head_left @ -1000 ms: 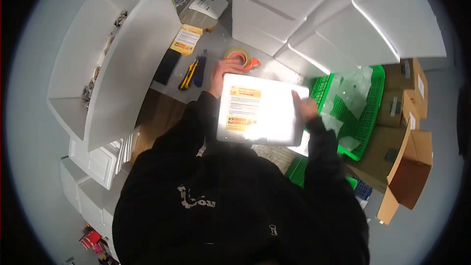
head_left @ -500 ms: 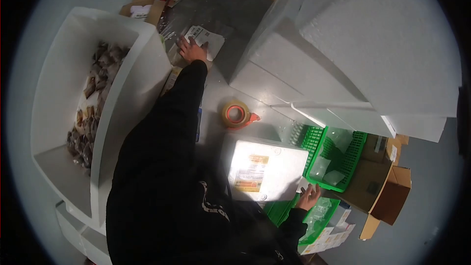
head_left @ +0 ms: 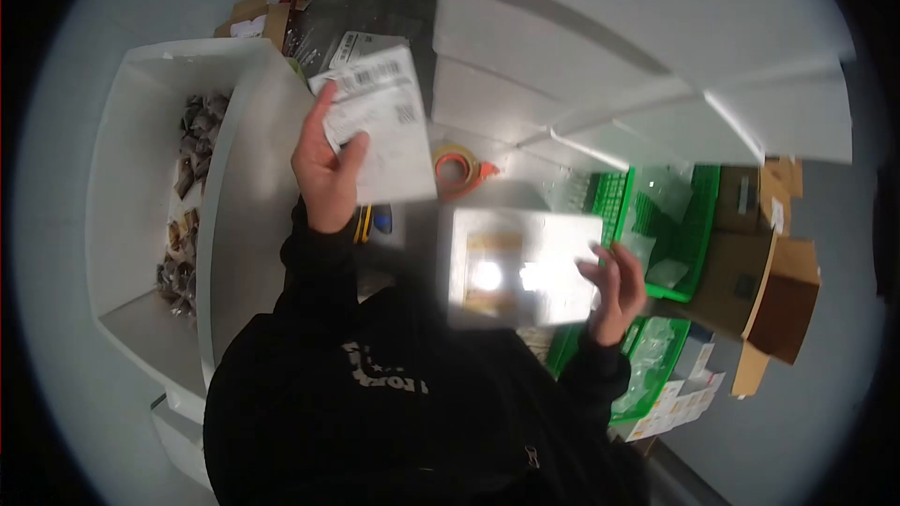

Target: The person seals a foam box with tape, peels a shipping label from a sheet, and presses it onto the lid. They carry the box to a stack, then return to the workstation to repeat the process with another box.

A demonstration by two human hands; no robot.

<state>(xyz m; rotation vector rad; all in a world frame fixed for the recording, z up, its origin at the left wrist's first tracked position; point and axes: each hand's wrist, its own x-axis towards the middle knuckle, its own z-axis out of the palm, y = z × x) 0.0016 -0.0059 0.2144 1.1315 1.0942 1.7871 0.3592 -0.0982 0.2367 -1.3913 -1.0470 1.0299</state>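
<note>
My left hand (head_left: pixel 328 173) is closed on a white shipping label (head_left: pixel 392 145) printed with a barcode and a square code, thumb on its face and fingers along its edge. Another printed label (head_left: pixel 361 45) lies behind it on the dark work surface. A white foam box (head_left: pixel 562 225) stands in front of my body, glare across the sticker on its top. At the box's right edge, my right hand (head_left: pixel 619 292) holds nothing, its fingers apart and slightly bent. Between the label and the box's far side lies a roll of tape (head_left: pixel 454 171) on an orange dispenser.
To the left, a large foam bin (head_left: pixel 248 150) holds many small dark packets. Stacked white foam boxes (head_left: pixel 600 47) rise at the back right. Green baskets (head_left: pixel 698 244) with clear bags and open cardboard boxes (head_left: pixel 783 290) stand right. A blue-and-yellow object (head_left: pixel 377 222) lies near my left wrist.
My left hand has drawn back from the pile of labels toward my body with one label in it. My right hand has moved up to the foam box's right edge.
</note>
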